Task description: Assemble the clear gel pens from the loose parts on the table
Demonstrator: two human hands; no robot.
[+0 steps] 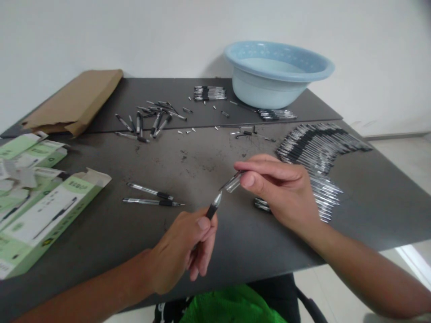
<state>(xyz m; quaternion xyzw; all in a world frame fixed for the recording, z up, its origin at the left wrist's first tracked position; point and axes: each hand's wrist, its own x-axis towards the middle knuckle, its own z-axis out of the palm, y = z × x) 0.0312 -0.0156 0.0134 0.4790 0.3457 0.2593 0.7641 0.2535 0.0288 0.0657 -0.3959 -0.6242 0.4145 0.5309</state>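
Observation:
My left hand [190, 244] grips a pen [213, 209] by its black grip, with the silver tip pointing up and to the right. In my right hand [281, 190], thumb and fingers pinch a clear pen cap [234, 181], its open end toward the pen tip. The cap and the tip are very close; whether they touch I cannot tell. Left of my left hand, two clear pens with black grips [148, 202] lie on the dark table. Several black-ended caps [261, 205] lie partly hidden behind my right hand.
A long fanned row of pens [314, 143] lies at right. Behind are a light blue basin [269, 89], a pen bundle [209, 93], scattered caps and pens [156, 119], and small pale tips [188, 131]. Green-white pen boxes [57, 215] and a brown paper bag [76, 98] occupy the left.

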